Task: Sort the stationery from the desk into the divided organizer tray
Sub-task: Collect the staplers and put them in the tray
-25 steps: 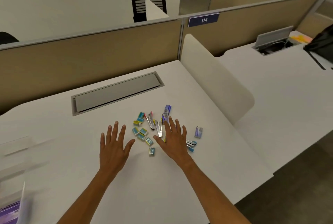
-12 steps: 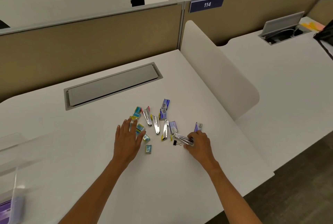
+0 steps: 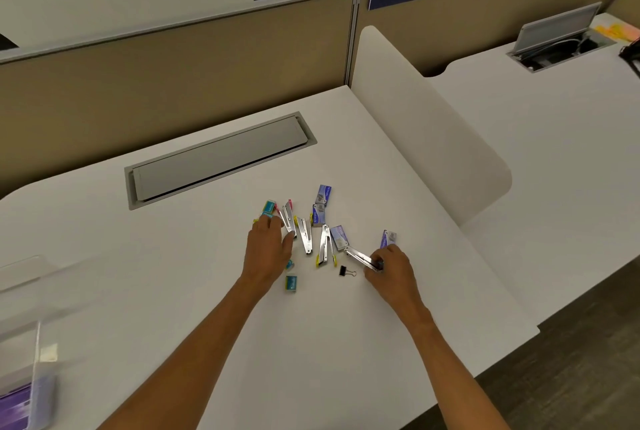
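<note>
A clear plastic organizer tray is seen blurred at the near left table edge. A shiny metal stapler is grasped by the right hand. The left hand, flat before, is now curled over small boxes, its grip unclear.

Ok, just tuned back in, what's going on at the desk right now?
A person is gathering small stationery scattered on the white desk. The right hand is closed on a metal stapler, beside a black binder clip. The left hand rests over the teal staple boxes, its fingers curled on them. More staplers and purple staple boxes lie between. The clear organizer tray sits at far left, blurred.
</note>
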{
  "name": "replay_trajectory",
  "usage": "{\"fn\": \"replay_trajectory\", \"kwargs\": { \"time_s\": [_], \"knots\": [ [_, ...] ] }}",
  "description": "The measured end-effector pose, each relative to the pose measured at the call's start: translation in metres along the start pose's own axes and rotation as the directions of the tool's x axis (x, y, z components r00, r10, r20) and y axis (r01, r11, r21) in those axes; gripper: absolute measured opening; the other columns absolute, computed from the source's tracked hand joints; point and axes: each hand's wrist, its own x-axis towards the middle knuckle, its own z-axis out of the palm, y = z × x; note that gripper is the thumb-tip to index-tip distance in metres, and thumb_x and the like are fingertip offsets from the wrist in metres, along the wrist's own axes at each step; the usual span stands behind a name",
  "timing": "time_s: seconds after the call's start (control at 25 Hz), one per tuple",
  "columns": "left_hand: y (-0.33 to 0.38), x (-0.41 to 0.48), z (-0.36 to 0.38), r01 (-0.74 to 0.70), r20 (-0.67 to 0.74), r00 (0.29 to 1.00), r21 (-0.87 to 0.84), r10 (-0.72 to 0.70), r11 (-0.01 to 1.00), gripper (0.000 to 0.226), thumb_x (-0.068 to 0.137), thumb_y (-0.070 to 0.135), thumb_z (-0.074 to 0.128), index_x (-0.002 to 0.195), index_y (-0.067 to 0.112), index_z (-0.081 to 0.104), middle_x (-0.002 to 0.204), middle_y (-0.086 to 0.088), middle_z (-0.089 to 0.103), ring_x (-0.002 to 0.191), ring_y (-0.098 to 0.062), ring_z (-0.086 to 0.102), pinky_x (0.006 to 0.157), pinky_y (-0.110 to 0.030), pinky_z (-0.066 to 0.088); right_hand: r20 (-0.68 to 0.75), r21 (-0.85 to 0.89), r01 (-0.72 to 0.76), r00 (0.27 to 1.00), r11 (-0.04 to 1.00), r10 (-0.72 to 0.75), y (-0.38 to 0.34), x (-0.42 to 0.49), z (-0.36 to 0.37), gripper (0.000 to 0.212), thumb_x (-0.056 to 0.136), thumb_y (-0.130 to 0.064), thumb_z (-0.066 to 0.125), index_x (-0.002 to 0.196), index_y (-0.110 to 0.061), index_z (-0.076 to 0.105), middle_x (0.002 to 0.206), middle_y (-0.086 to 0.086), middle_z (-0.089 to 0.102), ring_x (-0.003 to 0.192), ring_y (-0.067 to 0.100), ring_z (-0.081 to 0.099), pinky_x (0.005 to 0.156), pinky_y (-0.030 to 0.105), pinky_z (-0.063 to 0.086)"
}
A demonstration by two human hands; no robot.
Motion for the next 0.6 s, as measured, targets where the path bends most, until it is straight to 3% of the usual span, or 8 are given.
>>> {"fn": "replay_trajectory", "kwargs": {
  "time_s": [0.08, 0.16, 0.24, 0.32, 0.4, 0.48, 0.6],
  "knots": [
    [0.006, 0.009, 0.000, 0.073, 0.036, 0.997, -0.059, -0.071, 0.996, 0.030, 0.096, 0.028, 0.058, 0.115, 0.004, 0.058, 0.117, -0.012, 0.058, 0.103, -0.026, 0.057, 0.085, -0.036, 0.051, -0.007, 0.136, -0.099, 0.995, 0.986, 0.101, -0.009, -0.001, -0.003, 0.010, 0.075, -0.015, 0.076, 0.080, -0.012, 0.069, 0.082, -0.002, 0.059, 0.069, 0.014, 0.059, 0.059, 0.016, 0.044],
    [0.010, 0.022, 0.004, 0.173, 0.081, 0.983, -0.104, -0.165, 0.979, 0.023, 0.096, 0.025, 0.057, 0.105, 0.004, 0.058, 0.106, -0.012, 0.060, 0.096, -0.026, 0.061, 0.074, -0.031, 0.047, 0.070, 0.374, -0.278, 0.960, 0.885, 0.271, -0.022, -0.001, -0.006, 0.014, 0.077, -0.022, 0.079, 0.083, -0.013, 0.070, 0.082, -0.002, 0.068, 0.072, 0.013, 0.065, 0.063, 0.014, 0.049],
    [0.013, 0.035, 0.005, 0.285, 0.109, 0.957, -0.154, -0.270, 0.946, 0.024, 0.094, 0.025, 0.059, 0.100, 0.002, 0.058, 0.101, -0.016, 0.064, 0.093, -0.030, 0.064, 0.071, -0.033, 0.049, 0.259, 0.644, -0.435, 0.898, 0.629, 0.355, -0.036, -0.001, -0.007, 0.017, 0.081, -0.021, 0.077, 0.090, -0.007, 0.070, 0.088, 0.007, 0.072, 0.081, 0.020, 0.070, 0.072, 0.025, 0.057],
    [0.018, 0.044, 0.006, 0.335, 0.103, 0.941, -0.179, -0.321, 0.925, 0.034, 0.092, 0.028, 0.063, 0.111, 0.001, 0.055, 0.107, -0.018, 0.064, 0.098, -0.033, 0.064, 0.077, -0.037, 0.051, 0.404, 0.774, -0.501, 0.862, 0.387, 0.308, -0.045, -0.002, -0.006, 0.022, 0.084, -0.014, 0.074, 0.098, 0.002, 0.068, 0.094, 0.015, 0.070, 0.089, 0.025, 0.068, 0.078, 0.034, 0.060],
    [0.026, 0.050, 0.005, 0.348, 0.084, 0.937, -0.172, -0.338, 0.922, 0.045, 0.092, 0.032, 0.065, 0.121, 0.001, 0.048, 0.112, -0.018, 0.063, 0.101, -0.033, 0.064, 0.079, -0.035, 0.050, 0.469, 0.805, -0.524, 0.849, 0.279, 0.242, -0.048, -0.004, -0.003, 0.029, 0.082, -0.007, 0.075, 0.105, 0.005, 0.063, 0.095, 0.018, 0.066, 0.090, 0.027, 0.066, 0.082, 0.039, 0.059],
    [0.032, 0.057, 0.005, 0.347, 0.068, 0.938, -0.141, -0.340, 0.927, 0.052, 0.092, 0.033, 0.065, 0.126, 0.001, 0.041, 0.114, -0.019, 0.063, 0.102, -0.033, 0.064, 0.080, -0.035, 0.051, 0.470, 0.801, -0.515, 0.857, 0.306, 0.213, -0.049, -0.006, 0.002, 0.031, 0.079, -0.001, 0.075, 0.105, 0.001, 0.060, 0.092, 0.016, 0.062, 0.085, 0.027, 0.066, 0.083, 0.041, 0.059],
    [0.039, 0.068, 0.007, 0.366, 0.076, 0.930, -0.092, -0.360, 0.926, 0.064, 0.091, 0.028, 0.066, 0.136, -0.001, 0.032, 0.116, -0.021, 0.062, 0.104, -0.035, 0.064, 0.084, -0.038, 0.052, 0.401, 0.687, -0.501, 0.866, 0.527, 0.300, -0.052, -0.003, 0.011, 0.027, 0.079, -0.008, 0.077, 0.097, -0.009, 0.059, 0.086, 0.013, 0.061, 0.074, 0.022, 0.067, 0.075, 0.037, 0.061]
  ]
}}
